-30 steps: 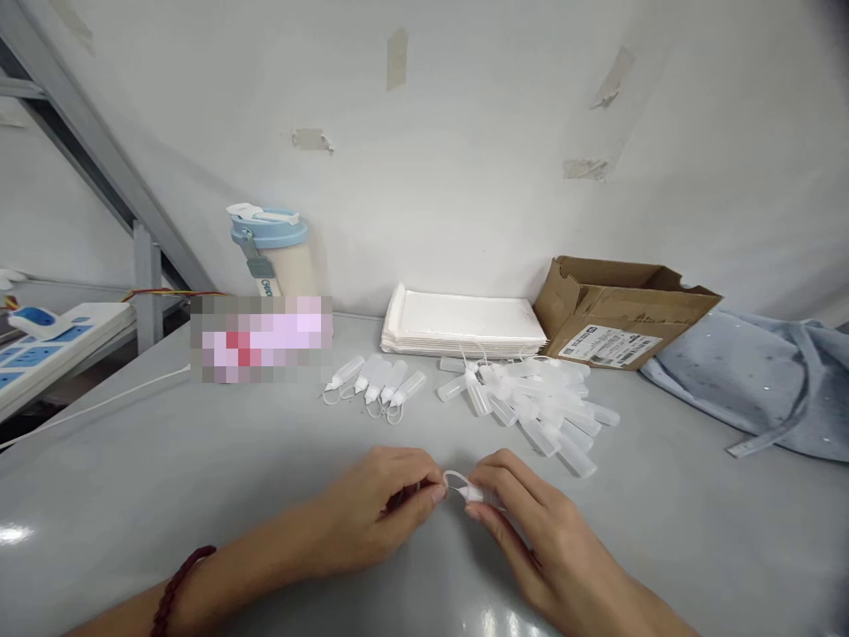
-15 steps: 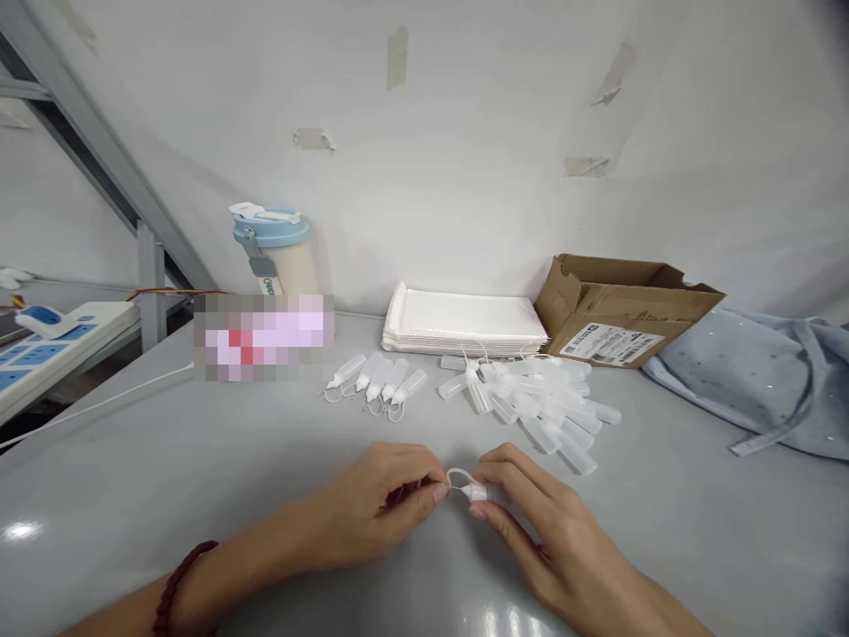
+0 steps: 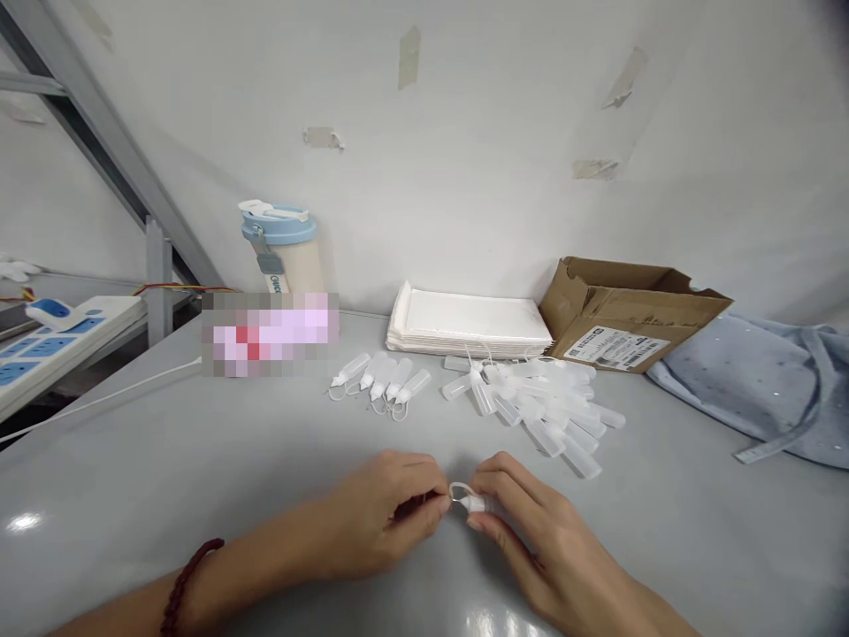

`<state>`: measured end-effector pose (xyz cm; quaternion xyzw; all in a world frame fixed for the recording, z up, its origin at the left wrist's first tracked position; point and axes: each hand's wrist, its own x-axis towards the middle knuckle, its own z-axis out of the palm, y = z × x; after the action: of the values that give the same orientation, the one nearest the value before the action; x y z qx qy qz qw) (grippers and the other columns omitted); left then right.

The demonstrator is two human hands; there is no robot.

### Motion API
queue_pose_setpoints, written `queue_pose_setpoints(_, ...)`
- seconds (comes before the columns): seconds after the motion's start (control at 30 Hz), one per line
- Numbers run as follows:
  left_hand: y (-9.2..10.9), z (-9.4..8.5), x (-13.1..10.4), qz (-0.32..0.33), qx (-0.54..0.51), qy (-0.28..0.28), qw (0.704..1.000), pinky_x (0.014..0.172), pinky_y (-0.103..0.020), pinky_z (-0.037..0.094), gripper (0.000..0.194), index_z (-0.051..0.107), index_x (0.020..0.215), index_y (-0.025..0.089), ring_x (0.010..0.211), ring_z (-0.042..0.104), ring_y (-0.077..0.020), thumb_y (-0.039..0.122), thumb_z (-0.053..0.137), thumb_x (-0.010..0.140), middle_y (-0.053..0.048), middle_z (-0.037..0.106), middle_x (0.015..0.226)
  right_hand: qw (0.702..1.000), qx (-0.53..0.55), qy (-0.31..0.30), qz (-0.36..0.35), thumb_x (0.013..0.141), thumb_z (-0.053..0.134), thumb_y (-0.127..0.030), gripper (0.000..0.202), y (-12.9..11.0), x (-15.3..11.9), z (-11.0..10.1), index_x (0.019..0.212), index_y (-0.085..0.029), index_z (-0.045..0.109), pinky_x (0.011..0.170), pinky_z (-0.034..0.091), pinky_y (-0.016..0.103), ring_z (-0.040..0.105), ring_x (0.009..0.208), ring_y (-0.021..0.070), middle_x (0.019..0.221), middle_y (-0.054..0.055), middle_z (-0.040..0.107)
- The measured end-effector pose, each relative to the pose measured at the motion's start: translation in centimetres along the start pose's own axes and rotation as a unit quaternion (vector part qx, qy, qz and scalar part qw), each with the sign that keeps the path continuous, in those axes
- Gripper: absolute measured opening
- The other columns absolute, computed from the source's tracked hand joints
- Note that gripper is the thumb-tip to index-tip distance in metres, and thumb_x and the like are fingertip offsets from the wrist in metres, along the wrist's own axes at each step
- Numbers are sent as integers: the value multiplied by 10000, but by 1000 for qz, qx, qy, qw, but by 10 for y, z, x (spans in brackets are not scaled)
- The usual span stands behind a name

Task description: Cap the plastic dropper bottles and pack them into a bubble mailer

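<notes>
Between the thumb and fingers of my right hand point(image 3: 540, 531) lies a small translucent needle-tip bottle point(image 3: 475, 503), its white nozzle pointing left. Most of its body is hidden by those fingers. A thin strap loops from the bottle's neck over to the pinched fingertips of my left hand point(image 3: 404, 513), which close on the strap's cap end; the cap itself is mostly covered. A thin needle shows in the short gap between nozzle and left fingertips. Behind my hands, several similar bottles point(image 3: 381, 376) lie in a row, and a larger loose pile of bottles point(image 3: 537, 398) is to the right.
At the back stand a stack of white padded envelopes point(image 3: 470, 323), an open cardboard box point(image 3: 637, 318) and a blue-lidded tumbler point(image 3: 285, 248). A blurred pink item point(image 3: 285, 332) lies before the tumbler. Blue-grey cloth point(image 3: 762, 380) is at right, a power strip point(image 3: 59, 345) at left.
My left fingertips have come slightly nearer to the bottle's nozzle, narrowing the gap where the needle shows. Both hands keep their grip. The whole view has shifted a little.
</notes>
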<state>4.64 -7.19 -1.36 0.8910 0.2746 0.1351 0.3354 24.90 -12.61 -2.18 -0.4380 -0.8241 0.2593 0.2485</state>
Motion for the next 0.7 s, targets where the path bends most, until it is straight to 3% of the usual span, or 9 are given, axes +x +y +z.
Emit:
queue_pose_setpoints(0.17, 1, -1, 0, -11, 13, -6, 1000, 609, -207, 355, 214, 480, 705, 163, 613, 437, -106, 140, 393, 899, 22, 500, 671, 1000, 2, -8, 6, 930, 378, -152, 133, 4, 1, 5, 1011, -199, 473, 669, 495, 307, 561, 773, 172, 933, 62, 519)
queue_pose_setpoints(0.43, -15, -3, 3, 0, -6, 7, 1000, 618, -200, 370, 169, 600, 821, 159, 632, 495, -102, 188, 453, 900, 14, 580, 718, 998, 20, -20, 63, 939, 412, -207, 102, 5, 5, 10, 1017, -221, 476, 700, 503, 301, 601, 785, 155, 982, 43, 543)
queue_pose_setpoints(0.57, -15, -7, 4, -26, -24, 50, 998, 634, -206, 390, 200, 610, 808, 149, 652, 525, -106, 200, 440, 902, 2, 614, 731, 996, 22, -1, 87, 923, 462, -244, 153, 3, 5, 6, 1075, -226, 472, 733, 501, 310, 612, 854, 173, 1019, 52, 586)
queue_pose_setpoints(0.7, -13, -11, 3, -80, -48, 88, 992, 564, -197, 382, 219, 605, 775, 156, 603, 503, -99, 216, 434, 896, 18, 595, 679, 994, 28, 31, 103, 950, 399, -247, 171, 4, 6, 0, 1097, -214, 480, 664, 488, 291, 608, 769, 167, 932, 45, 632)
